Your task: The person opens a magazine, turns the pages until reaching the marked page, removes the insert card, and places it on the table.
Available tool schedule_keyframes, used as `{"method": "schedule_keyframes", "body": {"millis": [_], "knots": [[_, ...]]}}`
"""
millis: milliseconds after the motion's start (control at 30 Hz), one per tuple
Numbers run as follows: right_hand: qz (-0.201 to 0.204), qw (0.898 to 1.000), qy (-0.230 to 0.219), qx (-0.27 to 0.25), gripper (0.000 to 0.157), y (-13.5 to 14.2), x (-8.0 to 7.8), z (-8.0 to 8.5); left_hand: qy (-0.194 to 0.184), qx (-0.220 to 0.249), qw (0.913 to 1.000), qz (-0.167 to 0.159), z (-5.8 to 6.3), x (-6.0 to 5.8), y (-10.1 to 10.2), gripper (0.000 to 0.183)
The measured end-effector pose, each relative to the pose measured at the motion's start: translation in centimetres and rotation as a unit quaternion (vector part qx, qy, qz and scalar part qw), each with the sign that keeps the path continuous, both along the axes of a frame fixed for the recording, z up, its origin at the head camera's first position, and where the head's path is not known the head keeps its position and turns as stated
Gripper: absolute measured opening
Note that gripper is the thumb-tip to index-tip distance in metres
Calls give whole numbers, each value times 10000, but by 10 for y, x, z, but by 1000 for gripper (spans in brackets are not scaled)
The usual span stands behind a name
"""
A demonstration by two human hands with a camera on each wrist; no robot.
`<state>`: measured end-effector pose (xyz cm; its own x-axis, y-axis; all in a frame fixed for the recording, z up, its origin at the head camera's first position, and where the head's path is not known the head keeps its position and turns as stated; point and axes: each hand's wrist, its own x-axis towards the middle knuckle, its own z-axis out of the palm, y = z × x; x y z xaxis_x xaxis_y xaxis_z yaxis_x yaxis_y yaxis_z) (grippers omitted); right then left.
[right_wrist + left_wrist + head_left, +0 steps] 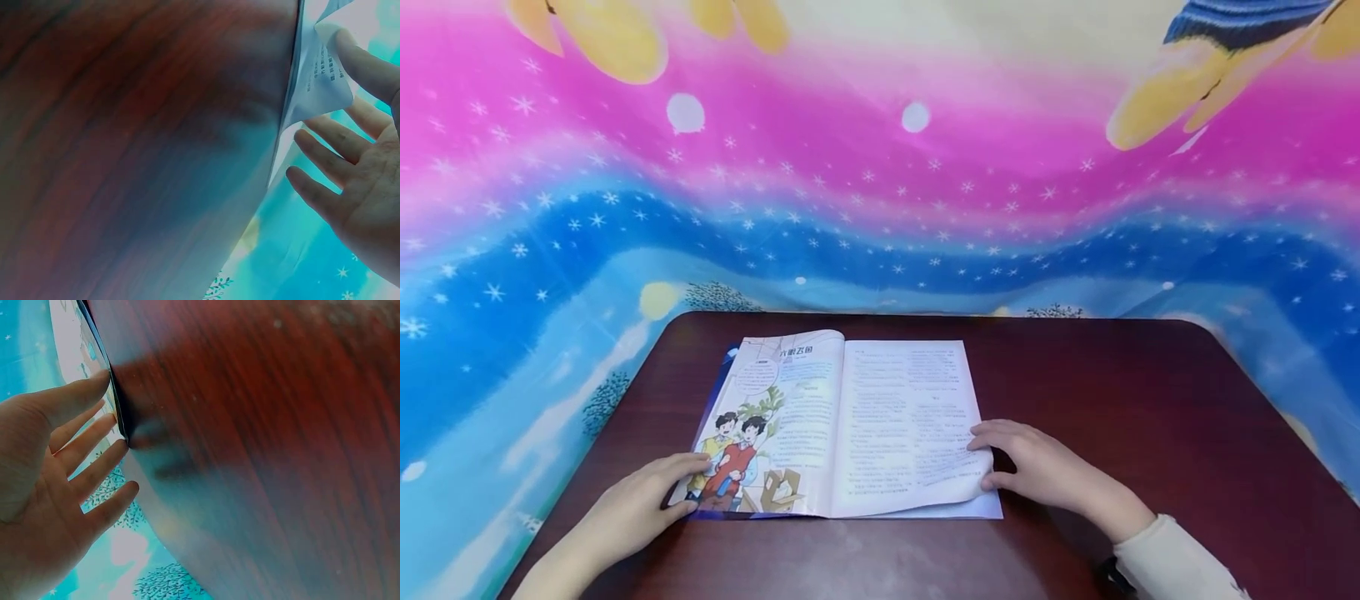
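Observation:
An open magazine (895, 417) lies on the table, its left page (808, 417) showing two cartoon figures and its right page (910, 417) columns of text. My left hand (632, 504) rests at the lower left corner, thumb and fingertips touching the magazine's edge with the fingers loosely extended. At the right edge, my right hand (1048, 467) pinches a page between thumb and fingers. The lower right corner of that page (322, 84) bends up in the right wrist view, with another page showing beneath it.
The dark reddish-brown wooden table (1112, 392) has rounded far corners and extends to the right of the magazine. Behind it hangs a pink and blue cloth backdrop (850, 192) with snowflakes. A dark blue cover edge (718, 392) shows at the magazine's left.

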<state>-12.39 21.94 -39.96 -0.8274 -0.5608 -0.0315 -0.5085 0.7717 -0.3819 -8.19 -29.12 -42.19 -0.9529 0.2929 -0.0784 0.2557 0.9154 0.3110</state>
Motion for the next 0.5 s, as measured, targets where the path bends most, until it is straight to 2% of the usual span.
{"method": "schedule_keyframes", "body": {"millis": [267, 500], "knots": [[58, 9987, 297, -398, 34, -2, -4, 0, -121, -20, 9999, 49, 2, -3, 0, 46], [129, 9969, 522, -572, 35, -2, -11, 9, -212, 111, 9996, 118, 2, -1, 4, 44]]}}
